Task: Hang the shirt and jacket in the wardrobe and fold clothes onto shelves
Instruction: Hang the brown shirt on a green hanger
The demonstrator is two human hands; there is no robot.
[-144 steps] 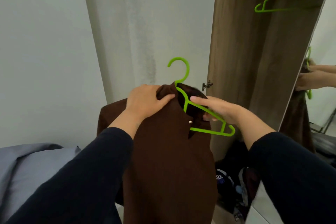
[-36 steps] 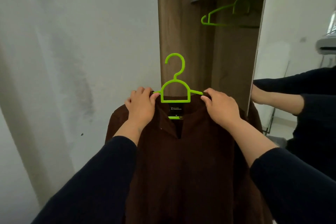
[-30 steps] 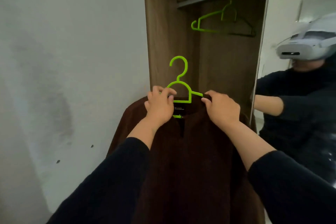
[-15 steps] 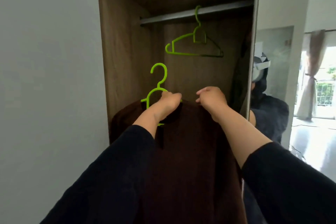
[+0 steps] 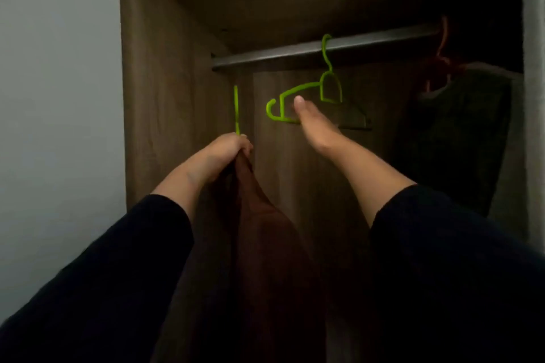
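The left hand (image 5: 227,150) grips the shirt (image 5: 265,244) at its hanger (image 5: 236,109) below the rail (image 5: 295,53), right hand (image 5: 312,124) open-fingered by an empty hanger (image 5: 298,97); an edge-on hook could miss the rail, dropping the shirt.

Wood-grain wardrobe (image 5: 165,103), metal rail (image 5: 295,51), plastic hanger (image 5: 236,109)

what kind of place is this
Most likely the inside of a wardrobe in a home: a metal rail spans wooden walls, an empty green hanger hangs from it, and a dark garment hangs at the right.
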